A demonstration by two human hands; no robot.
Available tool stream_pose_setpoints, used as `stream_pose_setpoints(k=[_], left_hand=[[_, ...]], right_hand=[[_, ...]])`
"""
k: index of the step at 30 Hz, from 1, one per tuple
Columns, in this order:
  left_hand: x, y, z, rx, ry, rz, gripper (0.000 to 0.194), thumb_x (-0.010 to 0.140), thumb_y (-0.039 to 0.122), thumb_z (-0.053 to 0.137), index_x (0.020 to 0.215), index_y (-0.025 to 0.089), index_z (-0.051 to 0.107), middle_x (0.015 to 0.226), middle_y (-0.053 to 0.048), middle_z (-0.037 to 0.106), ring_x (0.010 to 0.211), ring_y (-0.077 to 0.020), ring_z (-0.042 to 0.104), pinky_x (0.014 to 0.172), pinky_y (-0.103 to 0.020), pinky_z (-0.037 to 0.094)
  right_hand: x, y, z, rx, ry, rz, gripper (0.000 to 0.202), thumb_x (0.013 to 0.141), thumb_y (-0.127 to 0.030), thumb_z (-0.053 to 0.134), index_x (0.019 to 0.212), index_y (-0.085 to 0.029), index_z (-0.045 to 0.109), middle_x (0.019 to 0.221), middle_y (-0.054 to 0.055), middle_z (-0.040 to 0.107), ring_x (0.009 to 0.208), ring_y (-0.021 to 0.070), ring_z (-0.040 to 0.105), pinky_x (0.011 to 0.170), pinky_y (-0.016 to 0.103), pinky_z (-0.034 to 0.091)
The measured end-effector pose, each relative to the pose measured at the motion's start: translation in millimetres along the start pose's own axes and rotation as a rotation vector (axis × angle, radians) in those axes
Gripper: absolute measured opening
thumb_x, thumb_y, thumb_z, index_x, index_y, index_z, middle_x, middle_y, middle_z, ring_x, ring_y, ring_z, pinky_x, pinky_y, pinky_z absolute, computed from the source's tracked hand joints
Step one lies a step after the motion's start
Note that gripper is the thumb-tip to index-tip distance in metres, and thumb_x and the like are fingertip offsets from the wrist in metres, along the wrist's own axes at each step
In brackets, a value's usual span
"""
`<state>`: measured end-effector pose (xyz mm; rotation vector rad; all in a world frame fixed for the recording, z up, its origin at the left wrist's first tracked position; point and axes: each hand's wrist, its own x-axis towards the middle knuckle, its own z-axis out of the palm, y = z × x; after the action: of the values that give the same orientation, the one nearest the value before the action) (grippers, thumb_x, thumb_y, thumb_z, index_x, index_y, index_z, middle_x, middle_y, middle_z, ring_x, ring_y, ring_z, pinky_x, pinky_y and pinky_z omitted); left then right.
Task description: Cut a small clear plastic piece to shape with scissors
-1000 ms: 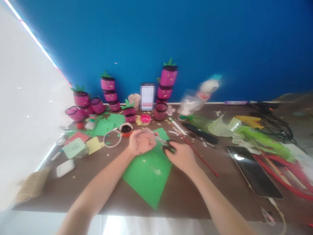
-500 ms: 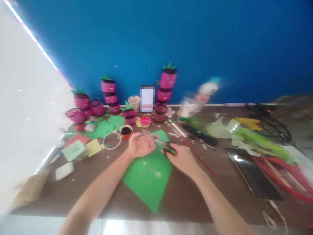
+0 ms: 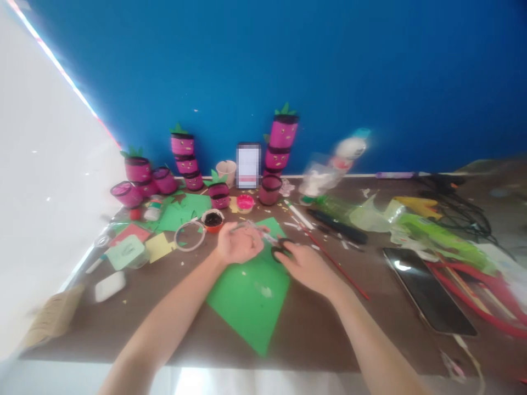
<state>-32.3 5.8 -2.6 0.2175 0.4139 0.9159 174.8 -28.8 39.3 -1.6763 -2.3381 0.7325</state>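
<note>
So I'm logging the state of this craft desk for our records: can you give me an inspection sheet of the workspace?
Surface: brown table, paper scraps scattered.
Job's things: green paper sheet; scissors; small clear piece, blurred.
Clutter: pink cups stacked; phone; red stick; green plastic.
Hands: left hand closed on the clear piece; right hand grips scissors.
Cables: black tangle, far right.
Surroundings: blue wall.

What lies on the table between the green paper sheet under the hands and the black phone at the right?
In the head view, a thin red stick lies slantwise on bare brown table between the green sheet and the phone.
</note>
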Motion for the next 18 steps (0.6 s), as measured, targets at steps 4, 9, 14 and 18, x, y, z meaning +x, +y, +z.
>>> stream_pose_setpoints(k=[4,9,14,18], left_hand=[[-0.2,0.1,2.9,0.007,0.017,0.007,0.042,0.073,0.042,0.053,0.103,0.013,0.062,0.087,-0.012,0.06,0.065,-0.0178,0.054,0.056,-0.031,0.046],[1.3,-0.3,3.2,0.034,0.022,0.009,0.044,0.074,0.044,0.053,0.103,0.012,0.062,0.085,-0.012,0.061,0.062,-0.0174,0.054,0.054,-0.03,0.046],[3.0,-0.7,1.8,0.07,-0.083,-0.032,0.053,0.073,0.044,0.052,0.116,0.013,0.058,0.083,-0.011,0.064,0.061,-0.0169,0.056,0.055,-0.028,0.045],[5.4,-2.2,-2.3,0.124,-0.157,-0.046,0.058,0.074,0.045,0.05,0.124,0.015,0.053,0.084,-0.01,0.066,0.061,-0.0176,0.059,0.056,-0.028,0.043]], right_hand=[[3.5,0.8,11.0,-0.11,0.045,0.034,0.028,0.093,-0.032,0.037,0.097,-0.015,0.06,0.087,0.011,0.07,0.08,0.0222,0.066,0.065,0.026,0.041],[8.4,1.4,25.8,-0.272,0.081,0.112,0.032,0.094,-0.025,0.033,0.113,-0.012,0.054,0.091,0.015,0.07,0.079,0.0241,0.068,0.064,0.029,0.044],[16.4,-1.5,37.9,-0.327,0.155,0.161,0.047,0.096,-0.027,0.027,0.139,-0.01,0.031,0.102,0.018,0.068,0.085,0.0271,0.069,0.064,0.032,0.049],[21.4,-1.1,39.7,-0.337,0.181,0.207,0.049,0.095,-0.024,0.027,0.141,-0.009,0.028,0.104,0.021,0.067,0.085,0.0272,0.069,0.066,0.033,0.05]])
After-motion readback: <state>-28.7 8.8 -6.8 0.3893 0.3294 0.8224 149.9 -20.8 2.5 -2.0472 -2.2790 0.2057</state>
